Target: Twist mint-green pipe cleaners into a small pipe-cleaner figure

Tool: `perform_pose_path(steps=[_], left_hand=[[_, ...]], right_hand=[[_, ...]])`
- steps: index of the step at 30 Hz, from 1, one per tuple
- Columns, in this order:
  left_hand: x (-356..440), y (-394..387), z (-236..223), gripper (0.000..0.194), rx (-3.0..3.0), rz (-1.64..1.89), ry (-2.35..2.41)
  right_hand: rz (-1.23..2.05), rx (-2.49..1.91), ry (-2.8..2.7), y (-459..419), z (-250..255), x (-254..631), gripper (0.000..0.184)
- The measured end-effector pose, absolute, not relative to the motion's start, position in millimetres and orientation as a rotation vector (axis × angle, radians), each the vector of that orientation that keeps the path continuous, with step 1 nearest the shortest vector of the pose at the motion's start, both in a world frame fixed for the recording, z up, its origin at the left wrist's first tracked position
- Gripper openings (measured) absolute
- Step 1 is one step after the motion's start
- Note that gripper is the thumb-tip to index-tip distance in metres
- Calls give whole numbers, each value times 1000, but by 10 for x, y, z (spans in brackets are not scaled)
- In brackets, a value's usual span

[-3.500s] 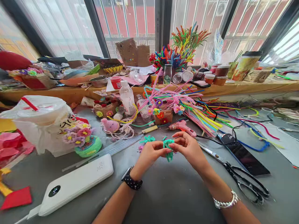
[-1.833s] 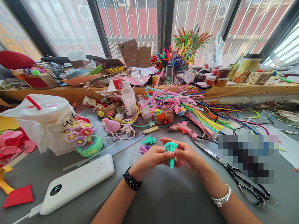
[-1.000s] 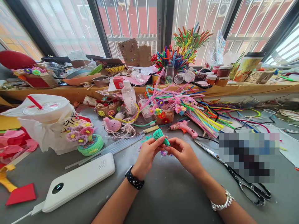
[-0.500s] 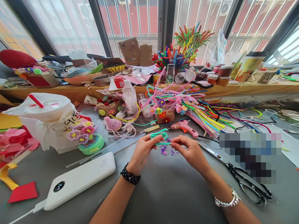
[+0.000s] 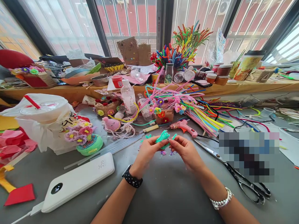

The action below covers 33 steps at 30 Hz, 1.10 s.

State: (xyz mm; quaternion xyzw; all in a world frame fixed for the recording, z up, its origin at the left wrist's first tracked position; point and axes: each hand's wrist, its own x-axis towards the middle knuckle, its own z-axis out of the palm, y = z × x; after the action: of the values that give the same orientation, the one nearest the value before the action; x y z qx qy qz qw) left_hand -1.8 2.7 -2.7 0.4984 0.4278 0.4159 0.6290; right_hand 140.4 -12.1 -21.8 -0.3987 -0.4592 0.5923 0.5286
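Bent into a small bundle, a mint-green pipe cleaner is pinched between the thumb and fingers of my left hand. My right hand pinches an end of the same green strand close beside it, at the right. Both hands are just above the grey table, with fingertips nearly together. Purple and pink trimmings lie on the table under my fingers. Past my hands rests a pink glue gun. Open scissors with black handles lie to the right of my right hand.
A white power bank with a cable lies at the left, near a crocheted flower pot and a bagged drink cup. Loose pipe cleaners spread across the back. Jars and bottles crowd the ledge.
The green bundle has turned more upright in my left hand. My right hand has moved closer to my left, and the strand stretched between them no longer shows. The view has shifted slightly.
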Motion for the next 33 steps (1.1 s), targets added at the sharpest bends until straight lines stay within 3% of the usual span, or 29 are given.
perform_pose_path(steps=[7,11,33], left_hand=[[-91,45,36,30,1488,828,931],[-96,55,-10,39,1429,747,957],[4,21,-69,39,1280,813,950]], right_hand=[[1236,-1066,-1233,-114,-182,1470,23],[1249,-1032,-1246,-121,-172,1470,22],[1334,-1055,-1040,-119,-222,1437,24]])
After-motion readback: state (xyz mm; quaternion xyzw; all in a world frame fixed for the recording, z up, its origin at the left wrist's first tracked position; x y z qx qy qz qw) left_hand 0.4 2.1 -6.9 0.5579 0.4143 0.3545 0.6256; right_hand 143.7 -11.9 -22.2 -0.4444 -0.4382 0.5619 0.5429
